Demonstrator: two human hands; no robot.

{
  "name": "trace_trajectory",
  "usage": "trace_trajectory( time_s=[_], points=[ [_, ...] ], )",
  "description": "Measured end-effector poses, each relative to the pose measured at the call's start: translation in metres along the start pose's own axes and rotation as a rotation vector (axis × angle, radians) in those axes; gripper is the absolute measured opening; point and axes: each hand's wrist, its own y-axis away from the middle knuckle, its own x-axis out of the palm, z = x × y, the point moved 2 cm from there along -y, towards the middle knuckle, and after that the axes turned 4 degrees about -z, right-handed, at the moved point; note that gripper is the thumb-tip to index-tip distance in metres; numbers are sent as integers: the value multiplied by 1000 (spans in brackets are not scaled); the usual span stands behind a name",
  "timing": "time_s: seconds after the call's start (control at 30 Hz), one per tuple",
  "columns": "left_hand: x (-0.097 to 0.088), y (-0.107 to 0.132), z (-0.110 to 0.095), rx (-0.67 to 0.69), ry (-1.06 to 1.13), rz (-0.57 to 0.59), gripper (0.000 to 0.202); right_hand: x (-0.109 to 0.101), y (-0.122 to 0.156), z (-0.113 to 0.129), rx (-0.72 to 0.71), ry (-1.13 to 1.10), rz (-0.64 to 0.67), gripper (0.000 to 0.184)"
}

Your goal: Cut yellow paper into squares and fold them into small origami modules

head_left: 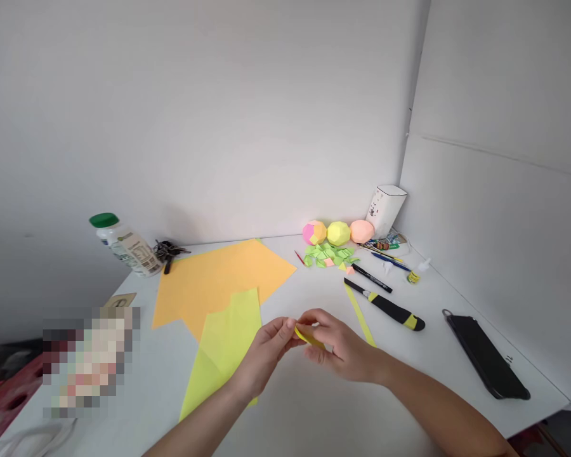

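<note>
Between my two hands, above the near part of the white table, is a small yellow folded paper piece (311,336). My left hand (272,343) is closed, its fingertips pinching one end of the piece. The fingers of my right hand (337,348) are bent around its other end and partly hide it. A yellow-green paper sheet (228,336) lies just left of my left hand. Beyond my right hand a narrow yellow paper strip (360,315) lies flat, with a black and yellow utility knife (390,309) beside it.
At the back sit three paper balls (338,233) and a pile of green folded paper pieces (328,254). Orange paper (209,273) lies left. A bottle (128,247), black marker (372,278), glue bottle (413,277), white container (385,209) and black phone-like object (488,355) are around.
</note>
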Motion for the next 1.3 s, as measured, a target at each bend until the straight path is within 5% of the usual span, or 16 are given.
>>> trace_trajectory(
  time_s=[0.33,0.7,0.83,0.97,1.07,1.3],
  points=[
    [3,2,-3,-4,-64,28,38,-7,1,1,120,-164,62,38],
    [10,6,4,-65,-174,150,40,-25,6,6,91,-8,184,28],
    [12,-1,29,-180,-240,266,48,-19,5,-25,202,85,276,26],
    [8,-12,59,-252,-381,183,55,-4,-1,-81,513,-125,377,34],
    [5,-16,71,-243,-399,148,55,1,-6,-109,545,-208,378,36],
    [2,-21,67,-283,-370,145,55,2,-5,-120,552,-256,341,38]
  ],
)
